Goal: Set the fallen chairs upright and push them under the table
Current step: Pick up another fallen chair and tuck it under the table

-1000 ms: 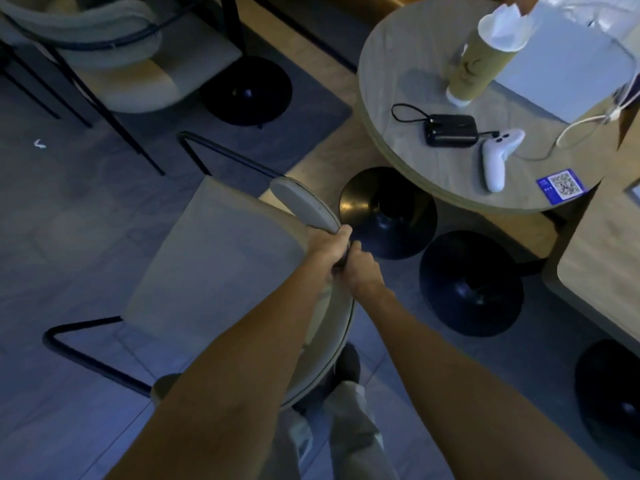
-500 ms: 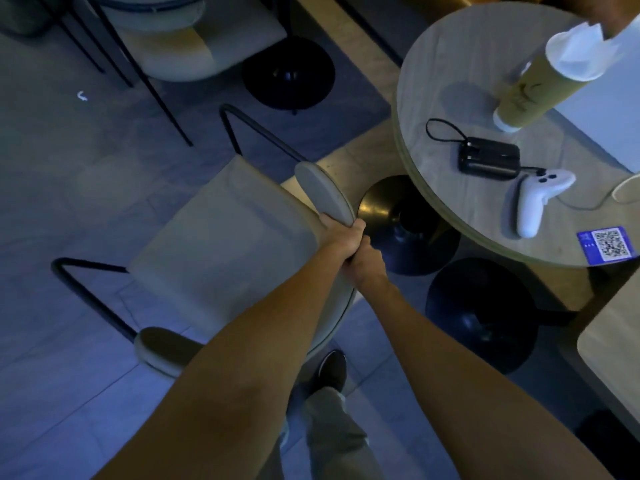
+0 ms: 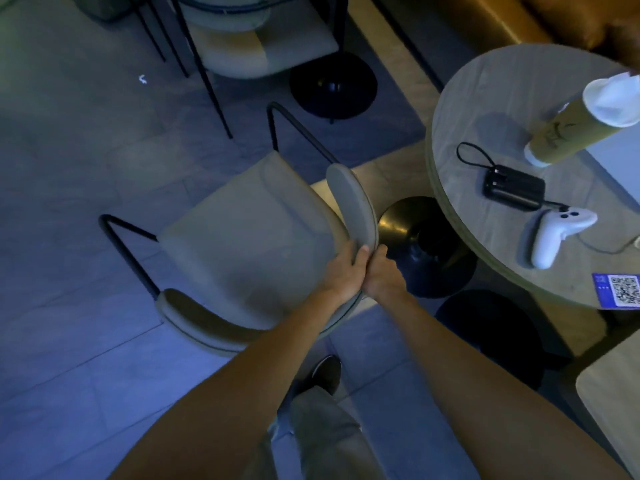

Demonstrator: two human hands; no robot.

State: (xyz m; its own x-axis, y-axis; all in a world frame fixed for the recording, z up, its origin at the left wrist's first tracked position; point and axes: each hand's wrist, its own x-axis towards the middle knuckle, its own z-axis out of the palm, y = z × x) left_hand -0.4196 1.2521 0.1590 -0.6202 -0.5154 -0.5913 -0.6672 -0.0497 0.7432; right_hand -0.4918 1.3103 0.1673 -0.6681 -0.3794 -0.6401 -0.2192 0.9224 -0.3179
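A pale upholstered chair [image 3: 249,237] with black tube legs stands tilted in the middle of the view, its curved backrest toward me. My left hand [image 3: 341,271] and my right hand [image 3: 382,275] grip the top edge of the backrest side by side. A round grey-topped table [image 3: 485,109] stands to the right of the chair, its black disc base [image 3: 426,244] just beyond my right hand. My own legs and a dark shoe show below the chair.
On the round table lie a paper cup [image 3: 581,123], a black power bank [image 3: 514,187], a white game controller [image 3: 554,233] and a QR sticker [image 3: 620,289]. Another pale chair [image 3: 256,46] and a disc base [image 3: 332,84] stand at the top. A second table corner [image 3: 616,386] is at the right.
The chair has swung with my hands, its seat and near armrest now more in view. The camera has shifted so the table sits farther right.
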